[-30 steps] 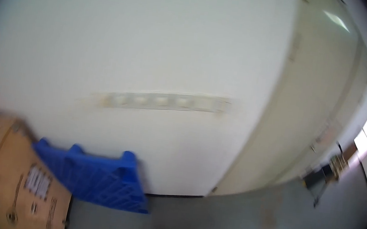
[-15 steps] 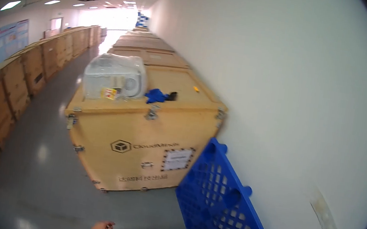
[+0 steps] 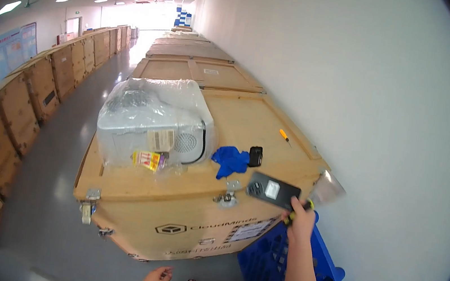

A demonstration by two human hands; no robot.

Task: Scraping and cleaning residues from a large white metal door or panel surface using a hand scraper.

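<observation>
My right hand (image 3: 299,221) is closed around a putty knife (image 3: 327,189) and a dark smartphone (image 3: 286,194). The putty knife has a broad metal blade and a yellow-and-black handle. A round camera block and a pale label show on the phone's back. Both are held over the front right edge of a wooden crate (image 3: 131,202). Low in the view, my left hand (image 3: 158,277) hangs in front of the crate, fingers loosely bent, with nothing visible in them. Nearest the phone on the crate lid lie a crumpled blue cloth or glove (image 3: 229,161) and a small black object (image 3: 256,156).
A plastic-wrapped white appliance (image 3: 149,113) covers the lid's left part; a yellow-handled screwdriver (image 3: 284,134) lies toward its right edge. A blue plastic pallet (image 3: 326,279) leans between crate and wall. More crates (image 3: 12,118) line the left side beyond the grey floor aisle.
My right hand has come into view from below, bringing the putty knife and phone up over the crate's edge. The crate now appears closer. My left hand shows farther right.
</observation>
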